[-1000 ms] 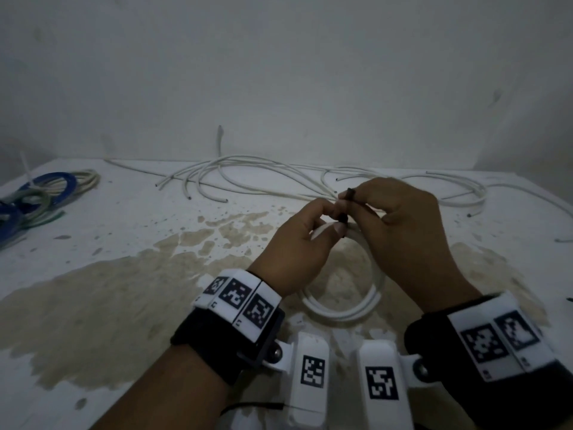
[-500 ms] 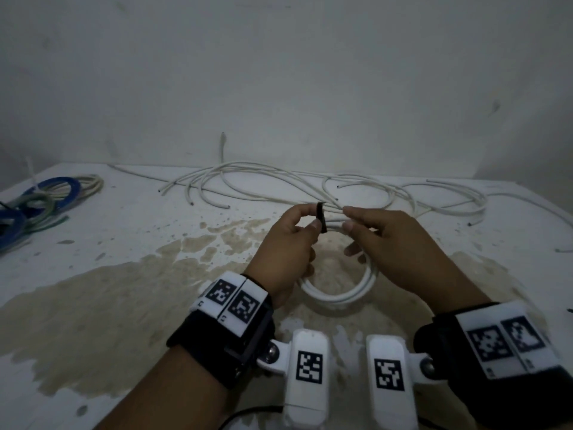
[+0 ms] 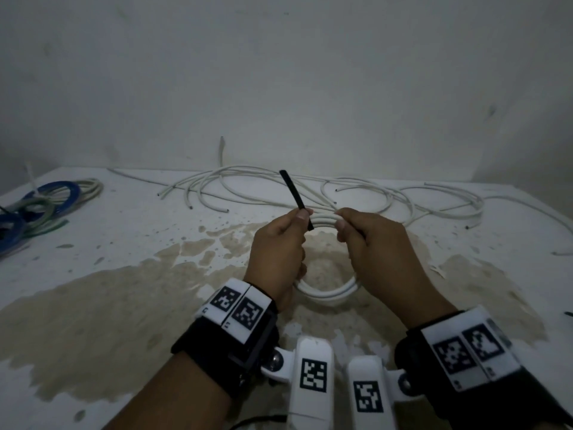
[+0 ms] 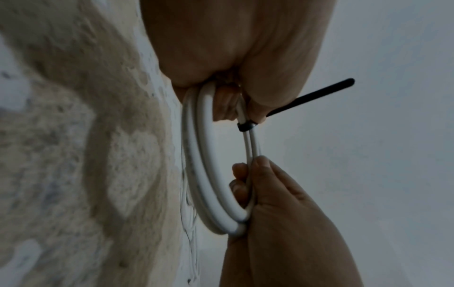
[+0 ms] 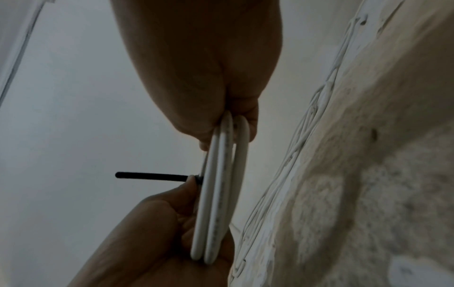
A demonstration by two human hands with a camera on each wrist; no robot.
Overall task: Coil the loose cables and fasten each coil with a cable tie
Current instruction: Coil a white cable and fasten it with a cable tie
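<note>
Above the stained table I hold up a white cable coil (image 3: 325, 294) of a few turns between both hands. A black cable tie (image 3: 293, 190) is looped around the coil's far side, and its long tail points up and away. My left hand (image 3: 299, 221) pinches the tie at its base, fingers curled through the coil. My right hand (image 3: 341, 223) grips the coil just right of the tie. In the left wrist view the tie's head (image 4: 247, 126) sits snug on the coil (image 4: 196, 155). In the right wrist view the tail (image 5: 152, 176) juts left of the coil (image 5: 221, 194).
Loose white cables (image 3: 372, 193) sprawl along the back of the table near the wall. Blue and green cable coils (image 3: 40, 209) lie at the far left. A large brown stain (image 3: 124, 305) covers the table's (image 3: 124, 218) middle.
My hands, pressed together at the tie a second ago, have drawn apart. The tie's tail now stands out long from my left hand, and my right hand has shifted onto the coil.
</note>
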